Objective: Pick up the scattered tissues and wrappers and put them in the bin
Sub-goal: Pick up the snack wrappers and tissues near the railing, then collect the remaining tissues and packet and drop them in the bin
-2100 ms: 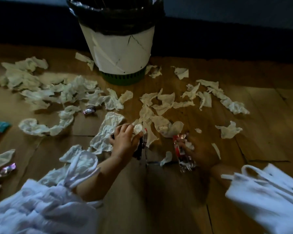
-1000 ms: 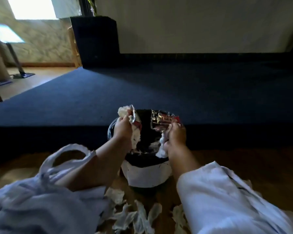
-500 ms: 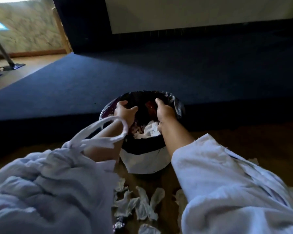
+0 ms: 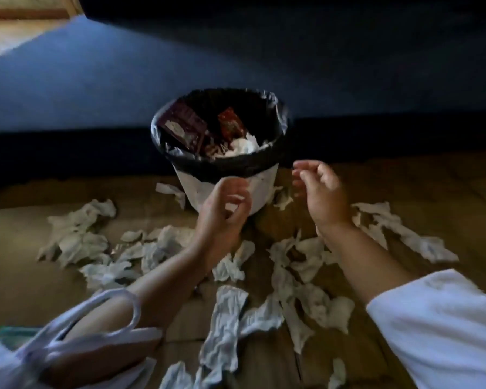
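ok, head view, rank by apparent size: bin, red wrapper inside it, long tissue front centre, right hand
1. bin
2-3. long tissue and right hand look alike; the tissue is nearer the camera, so unranked
4. red wrapper

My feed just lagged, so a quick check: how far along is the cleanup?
Done: the bin already holds a red wrapper, a dark wrapper and a wad of tissue. In hand: nothing; the left hand and right hand hover empty, fingers loosely curled, in front of the bin. Left: most of it, with many crumpled tissues scattered on the wooden floor around the bin.
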`<state>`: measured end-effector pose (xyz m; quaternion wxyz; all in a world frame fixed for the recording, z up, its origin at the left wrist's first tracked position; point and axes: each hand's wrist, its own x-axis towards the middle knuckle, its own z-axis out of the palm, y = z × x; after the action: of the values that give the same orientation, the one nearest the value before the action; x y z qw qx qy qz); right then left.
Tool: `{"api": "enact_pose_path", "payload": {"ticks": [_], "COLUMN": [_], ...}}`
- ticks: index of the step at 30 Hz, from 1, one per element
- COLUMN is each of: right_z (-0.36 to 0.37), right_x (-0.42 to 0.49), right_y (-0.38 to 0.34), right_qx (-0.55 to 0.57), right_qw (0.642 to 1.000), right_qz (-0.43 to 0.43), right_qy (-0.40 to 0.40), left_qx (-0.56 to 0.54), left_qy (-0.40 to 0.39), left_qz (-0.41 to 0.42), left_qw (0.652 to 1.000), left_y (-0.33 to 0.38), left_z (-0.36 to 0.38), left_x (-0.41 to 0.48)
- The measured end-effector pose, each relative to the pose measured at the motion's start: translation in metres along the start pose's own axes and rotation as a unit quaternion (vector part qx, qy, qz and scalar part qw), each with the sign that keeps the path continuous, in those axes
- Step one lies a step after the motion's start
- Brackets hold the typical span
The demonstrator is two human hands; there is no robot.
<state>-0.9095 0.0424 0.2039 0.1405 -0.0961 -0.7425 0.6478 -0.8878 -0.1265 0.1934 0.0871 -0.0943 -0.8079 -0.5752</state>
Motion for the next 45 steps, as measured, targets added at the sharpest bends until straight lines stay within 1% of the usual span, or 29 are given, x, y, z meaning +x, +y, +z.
{"api": "enact_pose_path", "payload": {"ticks": [2,3,5,6,8,9,10,12,13,15,16,17,19,20,21,22,23,24,25,28,30,31,33,37,39,40,41,43,45], "right_z": [-0.021,-0.03,-0.05,-0.06,-0.075,-0.078,-0.077,-0.068,-0.06,-0.044,-0.036,-0.029,-0.018,-0.016,-0.015,-0.017,-0.02,-0.026,-0.032,-0.043,-0.049,-0.052,-0.054,-0.042,-0.029,-0.023,-0.016,-0.006,0.003], "right_x": [-0.028,-0.043,-0.07,-0.081,-0.1,-0.107,-0.111,-0.116,-0.116,-0.113,-0.111,-0.109,-0.107,-0.107,-0.109,-0.11,-0.112,-0.111,-0.109,-0.094,-0.078,-0.069,-0.046,0.007,0.024,0.029,0.03,0.023,0.003], "right_y": [0.048,0.073,0.122,0.145,0.183,0.193,0.2,0.201,0.2,0.201,0.205,0.208,0.216,0.219,0.219,0.222,0.222,0.223,0.224,0.217,0.204,0.197,0.194,0.209,0.208,0.212,0.215,0.232,0.241], "right_qx": [-0.085,-0.126,-0.215,-0.269,-0.382,-0.415,-0.425,-0.402,-0.378,-0.341,-0.368,-0.424,-0.51,-0.514,-0.488,-0.455,-0.416,-0.378,-0.358,-0.309,-0.267,-0.267,-0.309,-0.365,-0.366,-0.379,-0.414,-0.455,-0.429], "right_qw": [0.996,0.989,0.966,0.948,0.896,0.875,0.863,0.867,0.882,0.901,0.889,0.862,0.797,0.781,0.793,0.813,0.846,0.877,0.896,0.936,0.957,0.96,0.948,0.921,0.917,0.909,0.894,0.868,0.857], "right_qz": [0.029,0.054,0.101,0.122,0.162,0.192,0.225,0.246,0.226,0.173,0.147,0.11,0.018,-0.022,-0.067,-0.087,-0.082,-0.056,-0.03,0.029,0.06,0.057,0.056,0.113,0.155,0.168,0.158,0.142,0.131], "right_qy": [-0.027,-0.053,-0.098,-0.119,-0.157,-0.16,-0.156,-0.159,-0.168,-0.203,-0.228,-0.255,-0.323,-0.353,-0.359,-0.352,-0.324,-0.292,-0.261,-0.166,-0.095,-0.068,-0.052,-0.08,-0.046,-0.04,-0.058,-0.14,-0.254], "left_qx": [0.016,0.06,0.202,0.254,0.299,0.315,0.341,0.372,0.355,0.26,0.209,0.166,0.125,0.12,0.124,0.134,0.146,0.154,0.166,0.227,0.258,0.275,0.323,0.39,0.408,0.411,0.402,0.315,0.199], "left_qy": [-0.059,-0.087,-0.148,-0.171,-0.205,-0.218,-0.223,-0.214,-0.205,-0.173,-0.139,-0.097,-0.021,-0.001,0.004,-0.002,-0.019,-0.038,-0.057,-0.076,-0.067,-0.075,-0.132,-0.245,-0.265,-0.256,-0.226,-0.121,-0.017], "left_qz": [-0.079,-0.127,-0.222,-0.272,-0.355,-0.368,-0.354,-0.296,-0.28,-0.296,-0.307,-0.317,-0.297,-0.278,-0.266,-0.256,-0.245,-0.232,-0.216,-0.144,-0.17,-0.202,-0.244,-0.266,-0.274,-0.252,-0.224,-0.201,-0.247], "left_qw": [0.995,0.986,0.942,0.912,0.862,0.847,0.841,0.853,0.868,0.903,0.918,0.929,0.946,0.953,0.956,0.957,0.958,0.96,0.96,0.96,0.949,0.937,0.905,0.847,0.83,0.838,0.859,0.92,0.948], "left_y": [-0.033,-0.052,-0.092,-0.107,-0.126,-0.132,-0.136,-0.146,-0.152,-0.156,-0.155,-0.154,-0.151,-0.148,-0.146,-0.146,-0.147,-0.149,-0.151,-0.156,-0.159,-0.16,-0.164,-0.185,-0.192,-0.194,-0.194,-0.19,-0.182], "left_z": [0.016,0.023,0.036,0.04,0.046,0.048,0.048,0.049,0.049,0.052,0.052,0.052,0.047,0.043,0.04,0.037,0.036,0.037,0.039,0.051,0.059,0.06,0.06,0.057,0.052,0.049,0.046,0.038,0.025], "left_x": [-0.029,-0.044,-0.074,-0.089,-0.12,-0.134,-0.146,-0.163,-0.167,-0.17,-0.168,-0.164,-0.146,-0.135,-0.123,-0.111,-0.102,-0.094,-0.089,-0.076,-0.065,-0.061,-0.055,-0.056,-0.059,-0.063,-0.069,-0.085,-0.097]}}
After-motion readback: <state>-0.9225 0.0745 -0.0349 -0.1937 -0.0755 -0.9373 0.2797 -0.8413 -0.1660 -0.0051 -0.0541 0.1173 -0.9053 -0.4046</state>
